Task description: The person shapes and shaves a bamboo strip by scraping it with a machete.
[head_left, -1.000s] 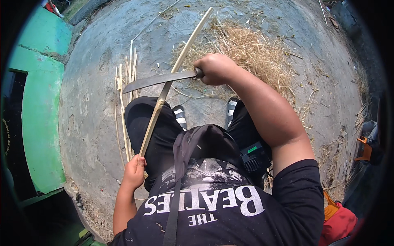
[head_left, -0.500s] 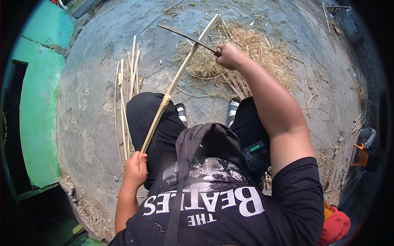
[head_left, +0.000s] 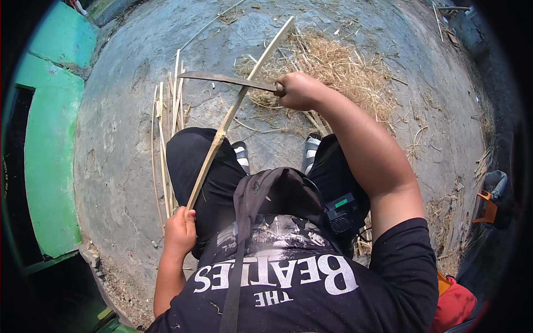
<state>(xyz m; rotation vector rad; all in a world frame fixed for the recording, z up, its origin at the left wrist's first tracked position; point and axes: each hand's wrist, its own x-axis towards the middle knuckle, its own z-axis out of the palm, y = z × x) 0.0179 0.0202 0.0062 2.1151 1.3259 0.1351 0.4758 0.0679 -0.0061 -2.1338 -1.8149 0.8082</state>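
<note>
My left hand (head_left: 181, 228) is closed round the near end of a long pale bamboo strip (head_left: 207, 156). The strip slants up and away to the right, passing over my left knee, with a knot partway along it. In my right hand (head_left: 300, 91) is the handle of a knife with a long, dark, slightly curved blade (head_left: 221, 79). The blade points left and lies across the upper part of the strip, where the two appear to touch. Several split bamboo strips (head_left: 161, 130) lie on the ground beyond my left knee.
A heap of thin curly shavings (head_left: 338, 72) covers the ground ahead to the right. A green wall (head_left: 51, 161) rises at the left. An orange plastic object (head_left: 486, 208) and a red cloth-like thing (head_left: 454, 304) are at the right. A black box-shaped device (head_left: 341, 213) rests by my right thigh.
My right hand has drawn the knife down along the strip toward me and to the left. The left hand keeps its hold, and the strip has shifted slightly left.
</note>
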